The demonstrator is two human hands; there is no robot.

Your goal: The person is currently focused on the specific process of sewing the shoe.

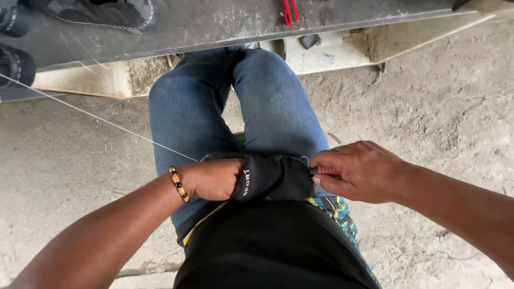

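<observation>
Black fabric, a shoe upper (273, 176) I take it, lies across my lap on the jeans (214, 107), its long axis running left to right between my two hands. My left hand (214, 179) is clenched around its left end while my right hand (358, 171) pinches its right end together with a small pink piece (327, 170), so both are equally near it. A thin white thread (96, 116) runs from the left grip up toward the far left, where the grey counter (214, 24) carries another dark shoe (101, 12) and a red tool (290, 10) near its far edge.
</observation>
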